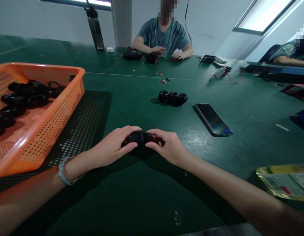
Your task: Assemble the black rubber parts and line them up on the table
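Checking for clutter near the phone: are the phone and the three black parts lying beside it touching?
Apart. The head view shows bare green table between the black parts and the phone.

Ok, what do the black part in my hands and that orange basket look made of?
The black part, held between the left hand and right hand, looks like matte moulded plastic: ribbed, dull, no metallic glint, though rubber is possible. The orange basket seems thin glossy plastic, with a perforated mesh wall.
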`<state>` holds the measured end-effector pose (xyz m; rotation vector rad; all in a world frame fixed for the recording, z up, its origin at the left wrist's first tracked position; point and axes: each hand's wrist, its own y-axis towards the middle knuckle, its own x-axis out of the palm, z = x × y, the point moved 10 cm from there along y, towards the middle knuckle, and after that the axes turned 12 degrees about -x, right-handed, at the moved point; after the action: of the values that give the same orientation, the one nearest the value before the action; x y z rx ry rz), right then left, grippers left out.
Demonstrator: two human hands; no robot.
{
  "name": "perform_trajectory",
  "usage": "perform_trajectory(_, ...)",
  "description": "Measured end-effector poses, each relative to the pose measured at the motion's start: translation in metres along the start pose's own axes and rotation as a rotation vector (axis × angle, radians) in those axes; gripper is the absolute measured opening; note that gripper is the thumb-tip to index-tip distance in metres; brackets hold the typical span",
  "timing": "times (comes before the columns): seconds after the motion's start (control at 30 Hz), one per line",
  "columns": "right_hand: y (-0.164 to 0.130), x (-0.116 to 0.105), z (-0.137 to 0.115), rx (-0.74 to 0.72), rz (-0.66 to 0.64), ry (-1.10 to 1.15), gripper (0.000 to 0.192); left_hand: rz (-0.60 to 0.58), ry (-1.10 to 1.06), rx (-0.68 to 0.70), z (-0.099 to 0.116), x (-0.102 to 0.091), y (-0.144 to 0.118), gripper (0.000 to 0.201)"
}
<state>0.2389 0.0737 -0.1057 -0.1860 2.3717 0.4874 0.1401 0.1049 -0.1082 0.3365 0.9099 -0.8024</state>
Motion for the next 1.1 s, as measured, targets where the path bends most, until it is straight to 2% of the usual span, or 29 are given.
perform_trajectory(0.73, 0.0011, 0.0000, 0.0007, -0.008, 0.008, -0.021, 0.015, 0.007, 0.004, -0.002, 0.0004, 0.0003, 0.0006, 0.039)
perform_trajectory(1.1, 0.0031, 0.0009, -0.0021, 0.006, -0.027, -0.044, 0.014, 0.003, -0.004, -0.001, 0.0011, 0.0001, 0.0005, 0.038)
